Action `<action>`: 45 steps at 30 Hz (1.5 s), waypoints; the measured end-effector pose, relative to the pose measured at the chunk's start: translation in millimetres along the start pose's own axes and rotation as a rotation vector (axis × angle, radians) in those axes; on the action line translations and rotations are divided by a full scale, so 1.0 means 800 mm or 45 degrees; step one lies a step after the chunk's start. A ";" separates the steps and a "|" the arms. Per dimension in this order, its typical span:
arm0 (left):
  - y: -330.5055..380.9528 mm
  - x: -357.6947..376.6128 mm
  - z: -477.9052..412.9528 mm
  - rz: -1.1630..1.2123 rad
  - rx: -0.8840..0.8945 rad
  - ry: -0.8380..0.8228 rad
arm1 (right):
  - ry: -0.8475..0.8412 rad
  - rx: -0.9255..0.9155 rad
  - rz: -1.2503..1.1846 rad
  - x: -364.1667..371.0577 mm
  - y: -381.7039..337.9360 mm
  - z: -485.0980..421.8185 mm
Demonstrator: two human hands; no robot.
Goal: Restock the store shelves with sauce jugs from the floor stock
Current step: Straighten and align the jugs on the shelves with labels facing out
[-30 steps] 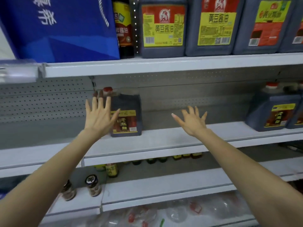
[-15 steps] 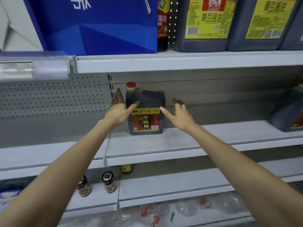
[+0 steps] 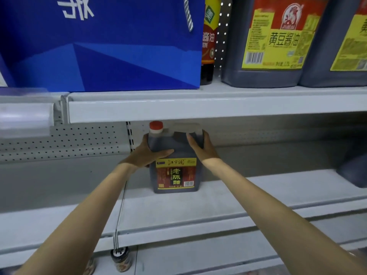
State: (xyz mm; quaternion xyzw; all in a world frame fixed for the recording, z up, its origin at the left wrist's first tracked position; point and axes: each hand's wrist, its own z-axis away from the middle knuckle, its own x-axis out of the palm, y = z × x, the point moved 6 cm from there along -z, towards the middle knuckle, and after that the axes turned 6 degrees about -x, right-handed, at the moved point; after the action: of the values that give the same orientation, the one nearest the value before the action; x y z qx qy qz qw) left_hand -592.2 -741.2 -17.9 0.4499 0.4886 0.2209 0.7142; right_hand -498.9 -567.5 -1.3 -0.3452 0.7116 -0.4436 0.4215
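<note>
One dark jug (image 3: 175, 167) is stood on the middle shelf (image 3: 258, 195) — gripped by left hand (image 3: 148, 153) and right hand (image 3: 202, 148) at its shoulders — while much bare shelf beside the jug is left to be filled.

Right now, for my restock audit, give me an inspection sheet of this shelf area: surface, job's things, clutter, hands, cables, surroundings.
Surface: white middle shelf, no spills seen.
Job's things: dark jug, red cap, upright, label facing out; blurred second jug at far right.
Clutter: small jar on the lower shelf.
Hands: left hand and right hand grip the dark jug's upper sides.
Cables: nothing seen.
Surroundings: blue bag and soy sauce jugs on the upper shelf; perforated back panel.
</note>
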 end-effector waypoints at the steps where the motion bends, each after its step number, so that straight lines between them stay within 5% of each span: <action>1: 0.000 0.002 -0.003 0.010 0.006 -0.021 | 0.014 0.011 -0.028 0.001 0.005 -0.006; 18: 0.018 0.032 0.028 -0.020 0.042 0.065 | 0.117 0.104 -0.289 -0.031 0.016 -0.001; 30: 0.098 0.162 0.029 0.035 0.143 0.068 | 0.345 0.208 -0.305 -0.175 0.050 0.021; 45: 0.184 0.330 0.022 -0.016 -0.089 -0.167 | 0.461 0.335 -0.360 -0.346 0.100 0.038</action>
State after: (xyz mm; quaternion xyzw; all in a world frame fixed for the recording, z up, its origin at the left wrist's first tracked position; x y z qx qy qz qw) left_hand -445.7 -475.8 -21.2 0.4351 0.4356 0.2035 0.7613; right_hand -368.4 -308.8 -1.8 -0.2984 0.6562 -0.6414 0.2626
